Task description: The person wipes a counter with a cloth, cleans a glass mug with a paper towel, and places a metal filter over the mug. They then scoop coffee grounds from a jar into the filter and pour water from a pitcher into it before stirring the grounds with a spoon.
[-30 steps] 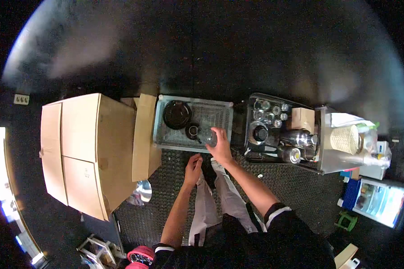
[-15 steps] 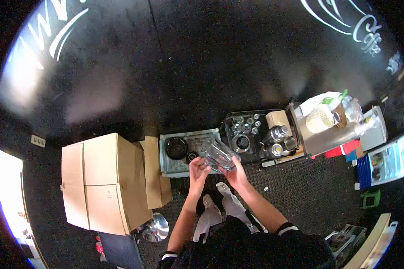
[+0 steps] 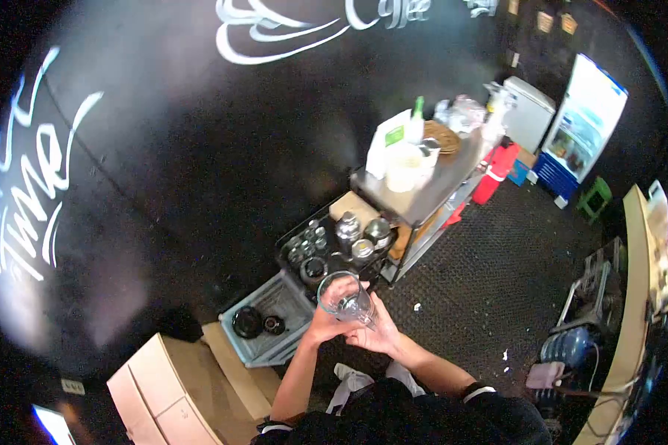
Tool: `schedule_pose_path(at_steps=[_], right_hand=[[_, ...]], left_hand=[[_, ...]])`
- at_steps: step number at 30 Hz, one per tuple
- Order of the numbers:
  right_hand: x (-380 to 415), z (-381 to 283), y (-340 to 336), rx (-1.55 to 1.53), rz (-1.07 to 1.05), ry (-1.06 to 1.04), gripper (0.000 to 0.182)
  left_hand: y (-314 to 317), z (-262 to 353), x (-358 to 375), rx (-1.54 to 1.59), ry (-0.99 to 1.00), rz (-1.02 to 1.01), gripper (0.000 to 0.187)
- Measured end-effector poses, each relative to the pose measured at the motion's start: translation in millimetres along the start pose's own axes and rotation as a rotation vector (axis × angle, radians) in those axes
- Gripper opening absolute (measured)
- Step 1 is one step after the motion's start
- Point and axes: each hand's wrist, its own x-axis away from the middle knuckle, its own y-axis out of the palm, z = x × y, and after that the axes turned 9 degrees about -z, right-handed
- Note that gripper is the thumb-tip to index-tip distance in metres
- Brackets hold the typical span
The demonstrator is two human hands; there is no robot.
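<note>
A clear jug (image 3: 344,298) is between my two hands, its round mouth tilted up toward me. My left hand (image 3: 329,324) wraps round its left side and base. Around its lower right side are the fingers of my right hand (image 3: 376,328). Just beyond the jug stands a black tray (image 3: 293,268) with a glass jar (image 3: 314,268), several small glasses (image 3: 304,243) and metal shakers (image 3: 348,229). To the left, a grey-blue crate (image 3: 301,304) holds a round black part (image 3: 247,322) and a smaller black part (image 3: 274,325).
Cardboard boxes (image 3: 163,378) stand at the lower left. A metal-topped cart (image 3: 416,204) carries a white tub and a basket. Farther right are a red fire extinguisher (image 3: 497,172), a display fridge (image 3: 583,119), a green stool (image 3: 594,199) and a water bottle (image 3: 565,346).
My view has turned to the right. The jug, which was lying slanted between both hands, is now tipped with its mouth upward, still held in both.
</note>
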Motion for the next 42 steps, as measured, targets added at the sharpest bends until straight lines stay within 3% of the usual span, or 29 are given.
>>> schedule_pose_path(at_steps=[4,6,8,10,12,15,16,18,20,26,28,31,37,39,42], right_hand=[[59,-24,43,0.161,-0.031,-0.104,0.069],[103,-46,60,0.476,0.090,-0.179,0.068],[156,-71,87,0.596,0.092,-0.241,0.064],[210,-89,106,0.873,0.561,-0.410,0.057],[272,-111,118,1.172,0.712,-0.661,0.042],[348,-120,161,1.275,0.760,-1.086,0.030],[371,-120,169,1.272,0.793,-1.125,0.030],[411,-123,183,1.570,0.892,-1.163,0.028],[437,-127,189,1.504,0.875,-1.280,0.020],[515,-176,189,1.569,1.195,-1.469,0.015],[532,-200,189,1.448,1.197,-1.534,0.014],[557,-246,190,1.190,1.002,-1.656,0.015],[615,-354,189,1.075,1.020,-1.829,0.020],[638,-382,196,0.986,1.033,-1.902,0.022],[670,-412,198,0.937,1.071,-1.995,0.023]], left_hand=[[47,-28,-47,0.019,0.030,-0.102,0.081],[76,-45,-78,-0.073,0.020,-0.197,0.079],[139,-29,-118,0.009,0.034,-0.251,0.078],[193,-26,-147,0.012,-0.048,-0.298,0.078],[241,-47,-175,-0.043,-0.017,-0.367,0.079],[320,-75,-213,-0.001,0.019,-0.388,0.077],[346,-82,-224,0.021,0.016,-0.430,0.077],[392,-94,-243,-0.007,0.019,-0.416,0.075],[432,-112,-263,-0.012,0.015,-0.481,0.074],[529,-168,-331,0.059,0.005,-0.689,0.074],[555,-185,-359,0.065,0.005,-0.742,0.075],[585,-220,-403,0.072,0.000,-0.806,0.078],[644,-271,-517,0.170,0.037,-0.982,0.078],[667,-284,-552,0.171,0.062,-1.132,0.084],[708,-311,-581,0.280,0.010,-1.172,0.093]])
